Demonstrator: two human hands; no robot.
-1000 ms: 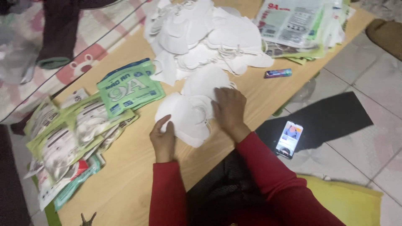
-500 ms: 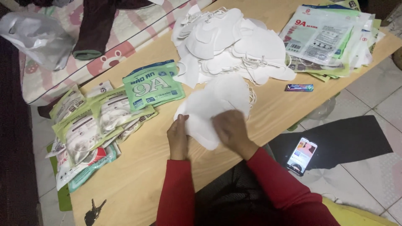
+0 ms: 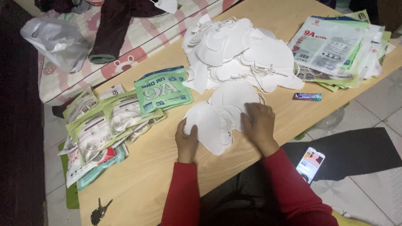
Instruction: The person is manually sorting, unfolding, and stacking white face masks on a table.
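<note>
We have both hands down on a small stack of white folded face masks (image 3: pixel 211 125) near the front edge of the wooden table (image 3: pixel 142 180). Our left hand (image 3: pixel 186 141) grips the stack's left edge, thumb on top and fingers tucked under or beside it. Our right hand (image 3: pixel 258 125) lies palm-down on the stack's right side, fingers spread and pressing flat rather than closed around anything. The two hands are apart, with the masks between them. Both arms wear red sleeves (image 3: pixel 289 188).

Just behind the stack lies another loose white mask (image 3: pixel 234 94), and beyond it a big heap of white masks (image 3: pixel 238 52) with elastic loops tangled through it. To the left of the stack sits a green printed mask packet (image 3: pixel 163 88), and farther left a fanned pile of filled green-and-white packets (image 3: pixel 100 125) reaching the table's edge. At the far right is a stack of flat empty packets (image 3: pixel 335 48), and near it a small dark purple oblong item (image 3: pixel 307 96).

A bunch of keys (image 3: pixel 99 211) lies at the table's near left corner. A lit phone (image 3: pixel 310 164) rests on dark cloth at our right. Behind the table, a grey plastic bag (image 3: pixel 56 39) sits on a patterned bedsheet (image 3: pixel 138 39).
</note>
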